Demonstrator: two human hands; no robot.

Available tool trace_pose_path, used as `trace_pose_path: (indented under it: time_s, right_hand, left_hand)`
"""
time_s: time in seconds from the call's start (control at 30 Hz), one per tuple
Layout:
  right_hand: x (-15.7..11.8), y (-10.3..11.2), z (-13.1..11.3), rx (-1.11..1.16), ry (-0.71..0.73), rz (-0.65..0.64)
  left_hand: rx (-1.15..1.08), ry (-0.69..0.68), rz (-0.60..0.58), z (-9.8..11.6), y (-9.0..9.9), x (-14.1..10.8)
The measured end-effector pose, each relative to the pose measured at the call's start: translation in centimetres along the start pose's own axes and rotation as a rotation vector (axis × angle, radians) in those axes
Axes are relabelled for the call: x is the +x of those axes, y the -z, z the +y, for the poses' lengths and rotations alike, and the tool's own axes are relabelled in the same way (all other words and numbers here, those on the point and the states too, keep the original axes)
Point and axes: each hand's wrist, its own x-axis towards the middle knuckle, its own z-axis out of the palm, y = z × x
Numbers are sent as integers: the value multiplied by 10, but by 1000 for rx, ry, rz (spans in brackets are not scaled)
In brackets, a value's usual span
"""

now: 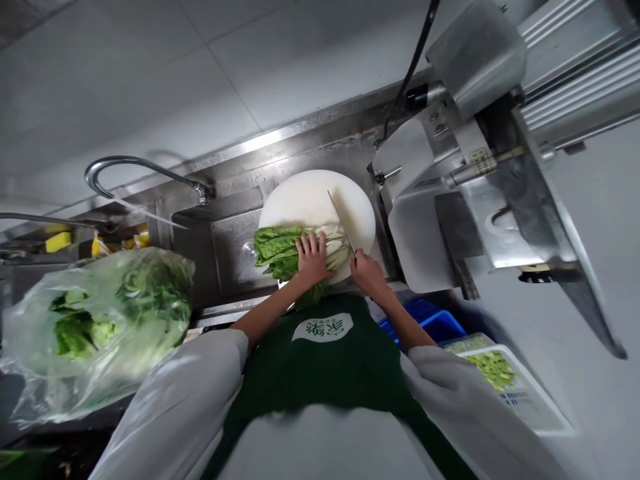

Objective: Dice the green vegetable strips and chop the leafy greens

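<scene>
far left, a clear plastic bag of greens (95, 320) bulges near the curved faucet (135, 167). on the steel worktop (300, 143) sits a round white cutting board (310, 200) with a bunch of leafy greens (277, 247) lying across it, leaves to the left, pale stems to the right. the left hand (314, 257) presses flat on the bunch, fingers spread. the right hand (367, 272) has its grip closed on a knife (341, 223), blade at the stem end. further right stand a metal slicer (450, 200), a blue crate (435, 323) and a white tray of chopped greens (500, 373).

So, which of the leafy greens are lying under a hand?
The bunch on the white cutting board, pressed by the left hand; the others stay inside the plastic bag.
</scene>
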Motion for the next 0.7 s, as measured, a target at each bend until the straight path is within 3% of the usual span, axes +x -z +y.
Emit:
trace_pose_path:
  time_s: [0.17, 0.3, 0.5, 0.7]
  right_hand:
    - [5, 3, 2, -50, 9, 5]
    - [6, 2, -3, -107, 82, -13]
    - [12, 24, -13, -155, -12, -18]
    - [-15, 39, -30, -185, -11, 37]
  left_hand:
    - [-25, -77, -12, -21, 7, 31]
    - [-63, -52, 31, -33, 16, 57]
    - [-121, -3, -2, -36, 12, 65]
    - [-155, 3, 23, -37, 9, 70]
